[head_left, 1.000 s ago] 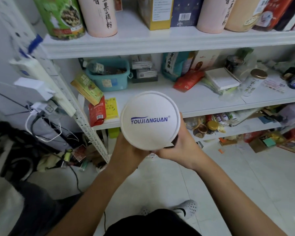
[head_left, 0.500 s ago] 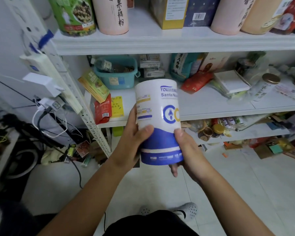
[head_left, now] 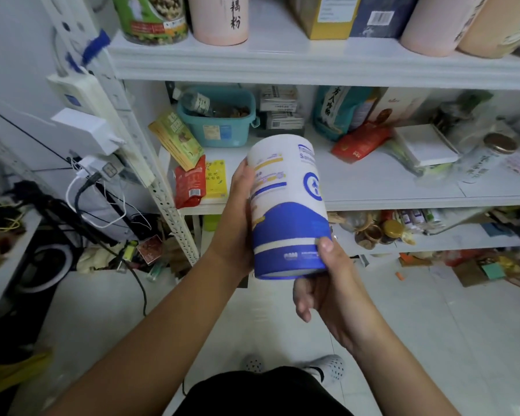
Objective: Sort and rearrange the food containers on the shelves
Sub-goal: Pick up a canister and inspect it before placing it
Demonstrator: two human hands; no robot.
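Two-handed grip, left hand (head_left: 237,210) and right hand (head_left: 327,283) clasping canister (head_left: 288,223), label (head_left: 278,175) blurred, top-shelf tins (head_left: 219,19) cropped.

Power strip (head_left: 84,94) hanging left, cables (head_left: 78,193) dangling below; white clog (head_left: 327,367) on tiled floor (head_left: 433,325).

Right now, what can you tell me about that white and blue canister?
The canister is a tall, matte-looking cylinder, white above, deep blue below, with a pale band near the base, yellow and blue label strips and a round blue emblem. It is in the air, roughly upright, before the middle shelf. The left hand holds its side; the right hand holds the base end, thumb on the wall.
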